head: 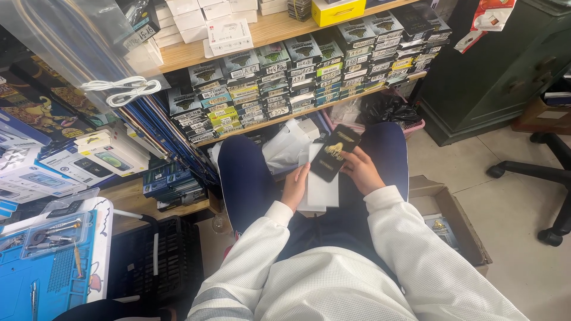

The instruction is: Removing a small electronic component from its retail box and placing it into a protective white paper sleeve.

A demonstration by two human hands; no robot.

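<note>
I sit with dark blue trousers, both hands over my lap. My right hand (361, 170) grips a flat black packet with a gold emblem (335, 153), tilted up toward the shelves. Under it lies a white flat sheet or sleeve (322, 189), and my left hand (294, 189) holds its left edge with the fingers curled along it. Both sleeves are white and textured.
Wooden shelves (279, 27) ahead carry stacked rows of small dark labelled boxes (297, 71) and white boxes above. An open cardboard box (452, 220) sits on the floor at my right, an office chair base (547, 178) farther right. A blue repair mat with tools (47, 261) lies at left.
</note>
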